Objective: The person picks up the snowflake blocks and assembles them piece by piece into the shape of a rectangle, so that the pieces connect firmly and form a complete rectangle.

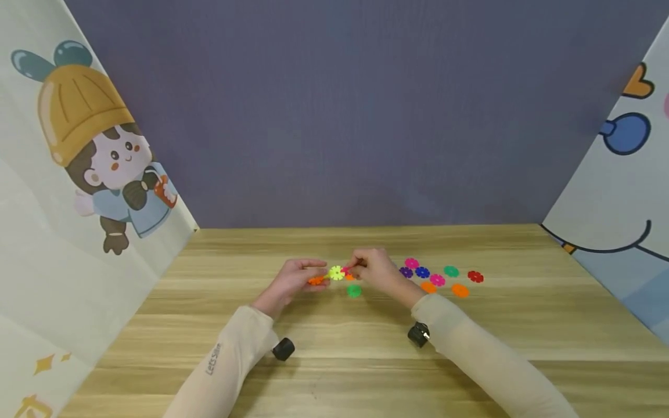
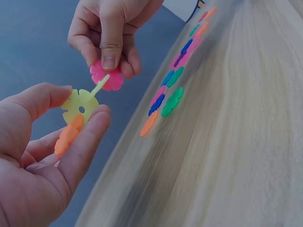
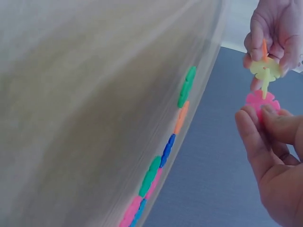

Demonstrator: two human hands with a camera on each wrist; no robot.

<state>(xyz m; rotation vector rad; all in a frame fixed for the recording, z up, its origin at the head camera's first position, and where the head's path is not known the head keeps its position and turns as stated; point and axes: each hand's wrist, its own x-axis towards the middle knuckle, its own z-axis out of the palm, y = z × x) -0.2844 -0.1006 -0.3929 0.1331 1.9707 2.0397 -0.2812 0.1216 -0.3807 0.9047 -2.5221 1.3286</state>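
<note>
My left hand [image 1: 297, 278] pinches a yellow interlocking disc [image 2: 73, 105], flower-shaped with a notched rim, between thumb and fingers. An orange disc [image 2: 67, 136] stands crosswise in its lower side, close to the palm. From its other side juts a second yellow disc [image 2: 99, 86], seen edge-on in the left wrist view. Opposite, my right hand [image 1: 377, 270] pinches a pink disc [image 2: 113, 83] between thumb and fingertips. The pink disc meets the edge of that second yellow disc. Both hands are close together above the table, and the right fingers partly cover the pink disc.
Several loose discs lie flat on the wooden table [image 1: 334, 342]. A green disc [image 1: 353, 291] is just below the hands; to the right are blue [image 1: 423, 272], orange [image 1: 460, 290] and red [image 1: 475, 277] ones. A dark panel [image 1: 366, 116] rises behind the table.
</note>
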